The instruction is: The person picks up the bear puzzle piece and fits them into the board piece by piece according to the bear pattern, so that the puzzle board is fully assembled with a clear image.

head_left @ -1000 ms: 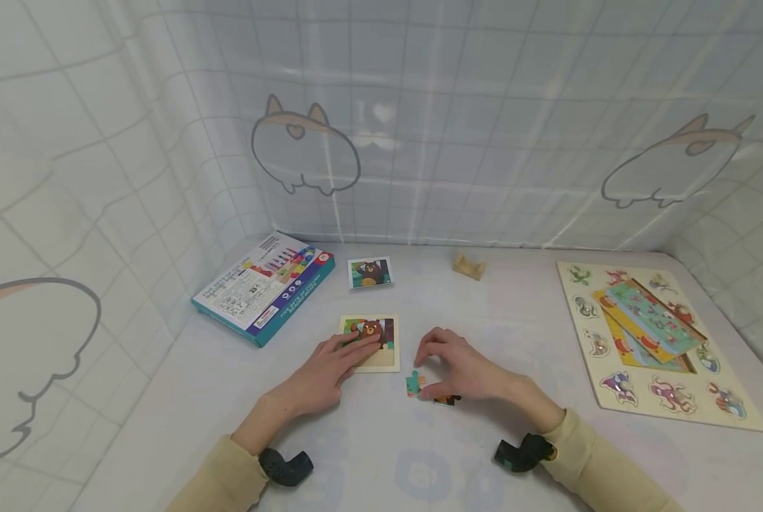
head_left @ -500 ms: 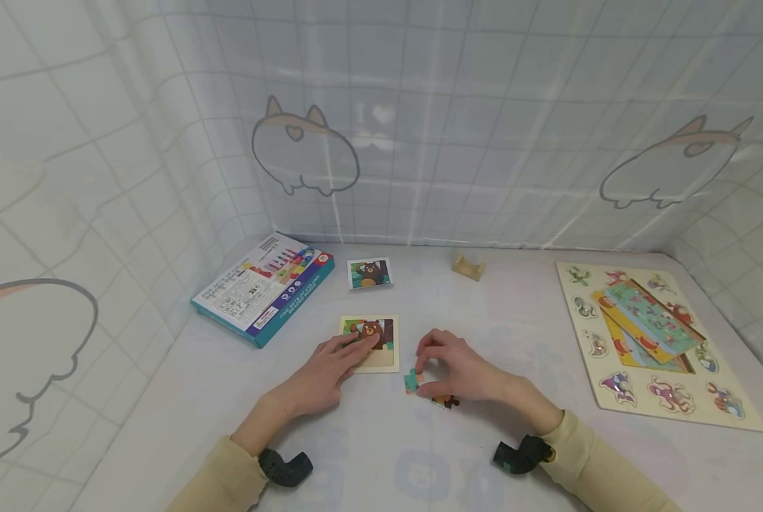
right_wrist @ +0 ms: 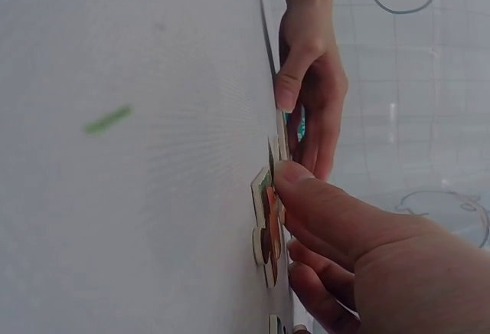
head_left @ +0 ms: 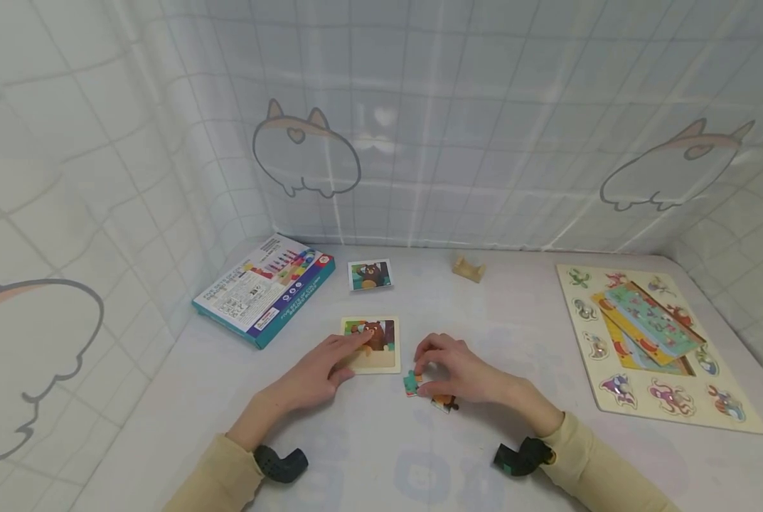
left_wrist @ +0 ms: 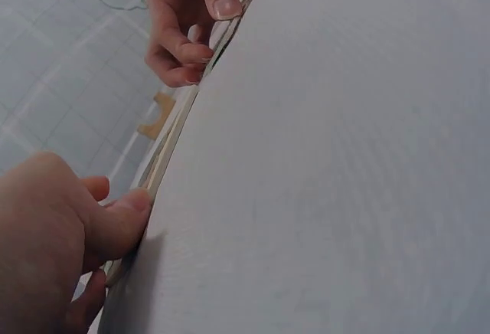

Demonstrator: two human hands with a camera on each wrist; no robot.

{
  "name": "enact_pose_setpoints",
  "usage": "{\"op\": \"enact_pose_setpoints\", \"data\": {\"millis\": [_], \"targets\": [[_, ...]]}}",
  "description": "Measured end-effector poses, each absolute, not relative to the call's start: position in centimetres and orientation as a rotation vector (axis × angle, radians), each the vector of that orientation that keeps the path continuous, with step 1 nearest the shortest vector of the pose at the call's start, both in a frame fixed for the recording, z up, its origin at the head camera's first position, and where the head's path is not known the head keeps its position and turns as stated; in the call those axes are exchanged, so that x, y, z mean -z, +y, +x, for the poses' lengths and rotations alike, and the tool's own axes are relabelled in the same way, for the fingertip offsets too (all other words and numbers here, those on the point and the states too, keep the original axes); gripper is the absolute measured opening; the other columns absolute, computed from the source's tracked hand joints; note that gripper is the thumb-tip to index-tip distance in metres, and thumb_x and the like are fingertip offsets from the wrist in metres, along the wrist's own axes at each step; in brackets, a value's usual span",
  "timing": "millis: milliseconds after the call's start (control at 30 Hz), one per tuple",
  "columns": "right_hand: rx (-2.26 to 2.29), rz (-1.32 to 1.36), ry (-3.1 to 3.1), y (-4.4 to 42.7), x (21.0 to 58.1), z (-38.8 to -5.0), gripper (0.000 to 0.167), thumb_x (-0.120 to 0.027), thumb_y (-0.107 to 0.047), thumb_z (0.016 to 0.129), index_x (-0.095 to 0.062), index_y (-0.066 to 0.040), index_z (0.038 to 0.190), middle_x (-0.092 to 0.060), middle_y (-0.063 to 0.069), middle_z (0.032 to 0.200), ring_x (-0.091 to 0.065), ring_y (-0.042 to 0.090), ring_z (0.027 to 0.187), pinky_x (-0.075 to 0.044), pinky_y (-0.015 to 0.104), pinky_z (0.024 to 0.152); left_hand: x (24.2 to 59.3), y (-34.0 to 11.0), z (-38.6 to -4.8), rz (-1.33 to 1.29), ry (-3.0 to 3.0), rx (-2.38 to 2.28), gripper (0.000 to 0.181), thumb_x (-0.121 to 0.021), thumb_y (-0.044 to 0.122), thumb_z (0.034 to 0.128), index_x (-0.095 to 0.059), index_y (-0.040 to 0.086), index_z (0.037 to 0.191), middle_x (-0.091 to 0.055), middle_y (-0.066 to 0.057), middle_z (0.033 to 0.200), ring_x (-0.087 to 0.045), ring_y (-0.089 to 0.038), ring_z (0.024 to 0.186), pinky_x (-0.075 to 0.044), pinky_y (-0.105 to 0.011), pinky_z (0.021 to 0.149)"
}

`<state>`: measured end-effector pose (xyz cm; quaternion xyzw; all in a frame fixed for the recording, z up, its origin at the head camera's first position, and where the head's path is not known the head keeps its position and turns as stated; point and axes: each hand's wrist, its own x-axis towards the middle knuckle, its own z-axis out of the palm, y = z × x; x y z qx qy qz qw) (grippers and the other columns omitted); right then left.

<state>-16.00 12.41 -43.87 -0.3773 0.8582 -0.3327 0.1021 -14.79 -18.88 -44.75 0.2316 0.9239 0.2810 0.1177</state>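
In the head view the left hand point(head_left: 311, 371) lies with its fingers extended over the square wooden puzzle frame point(head_left: 379, 369), whose upper part shows a brown bear picture. The fingertips touch the bear, and the thumb is by the frame's lower left edge. To the frame's right, the right hand point(head_left: 461, 371) pinches a teal puzzle piece point(head_left: 411, 382) between thumb and fingers, low over the table. A brown and orange piece point(head_left: 444, 402) lies partly under that hand; the right wrist view shows pieces point(right_wrist: 269, 234) beside the thumb.
A boxed toy point(head_left: 262, 288) lies at the back left, with a bear card point(head_left: 370, 275) to its right. A small wooden holder point(head_left: 468, 269) stands at the back. On the right, a large animal board point(head_left: 595, 377) carries two colourful boards point(head_left: 653, 320).
The left hand has drawn back slightly to the left and down, uncovering more of the frame's lower part. The teal piece has shifted slightly left with the right fingers.
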Motion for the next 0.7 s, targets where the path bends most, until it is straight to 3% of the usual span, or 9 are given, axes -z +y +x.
{"op": "enact_pose_setpoints", "data": {"millis": [133,333,700], "targets": [[0.984,-1.117,2.534,12.5,43.8,-16.0,0.016,-0.079,-0.033,0.087,-0.072,-0.022,0.096,-0.056,-0.008,0.114,-0.049,0.014,0.113,-0.038,0.039,0.09,44.6,-19.1,-15.0,0.708,2.71,-0.861,0.06,-0.061,0.028,0.0999,-0.037,0.038,0.154,-0.04,0.005,0.158,-0.032,-0.025,0.149,-0.031,-0.052,0.12],[0.986,-1.129,2.527,12.6,43.9,-16.0,0.016,-0.077,-0.032,0.089,-0.072,-0.021,0.098,-0.056,-0.007,0.115,-0.049,0.014,0.114,-0.038,0.039,0.09,44.3,-19.6,-15.2,0.724,2.854,-0.815,0.059,-0.07,0.041,0.0922,-0.052,0.024,0.146,-0.046,0.0,0.154,-0.039,-0.026,0.144,-0.036,-0.052,0.117],[0.99,-1.127,2.521,12.6,43.9,-16.0,0.016,-0.074,-0.034,0.091,-0.071,-0.021,0.099,-0.056,-0.008,0.117,-0.049,0.015,0.116,-0.035,0.038,0.089,44.0,-20.2,-15.3,0.643,2.819,-0.792,0.061,-0.07,0.037,0.0922,-0.049,0.026,0.149,-0.043,-0.001,0.157,-0.037,-0.029,0.146,-0.032,-0.057,0.118]]}}
